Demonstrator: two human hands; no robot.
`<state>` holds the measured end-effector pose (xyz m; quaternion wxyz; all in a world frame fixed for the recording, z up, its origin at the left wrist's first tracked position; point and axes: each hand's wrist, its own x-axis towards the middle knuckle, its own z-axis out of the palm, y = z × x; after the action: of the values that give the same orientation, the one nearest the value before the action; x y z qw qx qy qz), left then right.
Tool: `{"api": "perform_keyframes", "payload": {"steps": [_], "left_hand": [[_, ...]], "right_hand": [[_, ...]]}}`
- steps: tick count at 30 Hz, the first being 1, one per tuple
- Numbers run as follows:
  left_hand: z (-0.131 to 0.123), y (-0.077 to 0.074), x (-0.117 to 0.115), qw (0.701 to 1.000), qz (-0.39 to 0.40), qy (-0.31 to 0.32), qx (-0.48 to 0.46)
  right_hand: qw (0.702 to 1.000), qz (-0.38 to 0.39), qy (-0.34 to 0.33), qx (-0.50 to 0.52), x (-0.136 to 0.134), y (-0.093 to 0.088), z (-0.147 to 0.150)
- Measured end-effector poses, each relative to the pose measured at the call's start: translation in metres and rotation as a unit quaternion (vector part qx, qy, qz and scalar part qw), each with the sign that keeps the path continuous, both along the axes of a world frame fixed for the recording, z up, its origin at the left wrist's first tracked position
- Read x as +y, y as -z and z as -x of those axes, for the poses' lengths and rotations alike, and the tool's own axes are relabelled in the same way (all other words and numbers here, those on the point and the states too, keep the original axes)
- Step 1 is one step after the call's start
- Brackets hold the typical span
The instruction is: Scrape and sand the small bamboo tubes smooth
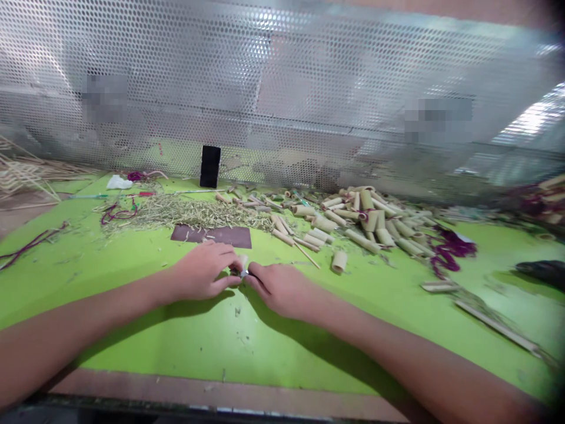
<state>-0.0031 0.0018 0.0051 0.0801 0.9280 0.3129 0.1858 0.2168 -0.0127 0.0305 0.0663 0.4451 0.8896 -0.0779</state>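
A green workbench (176, 347) holds cut bamboo tubes (369, 221) and shredded fibre (185, 213).

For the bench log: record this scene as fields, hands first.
Left hand: fingertips at short bamboo tube
Right hand: fingertips beside the tube, at small shiny piece
Nearest: dark sheet, loose bamboo tubes
Rest: bamboo shavings, purple cord, black slab, green table, perforated metal screen

1 left hand (200, 272); 1 right hand (280, 288); 1 pinched bamboo tube (242, 262); 1 black phone (210, 166); 1 brown sheet (210, 236); loose bamboo tubes (368, 203): dozens
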Motion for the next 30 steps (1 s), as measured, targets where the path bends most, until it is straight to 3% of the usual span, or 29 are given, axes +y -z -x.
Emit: {"api": "perform_keyframes", "payload": {"steps": [7,18,26,30], "left_hand": [[-0.003,0.003,0.002,0.999,0.030,-0.022,-0.018],[-0.003,0.013,0.003,0.998,-0.058,0.003,-0.002],[0.009,-0.009,0.007,0.985,-0.081,-0.041,-0.149],[0.021,-0.007,0.021,0.984,-0.038,-0.095,-0.148]], "right_hand": [[1.000,0.003,0.008,-0.010,0.000,-0.002,0.001],[1.000,0.002,0.005,-0.002,-0.001,-0.002,0.001],[1.000,0.018,0.005,0.020,0.000,-0.002,0.001],[1.000,0.018,0.011,0.021,0.000,-0.002,0.001]]}}
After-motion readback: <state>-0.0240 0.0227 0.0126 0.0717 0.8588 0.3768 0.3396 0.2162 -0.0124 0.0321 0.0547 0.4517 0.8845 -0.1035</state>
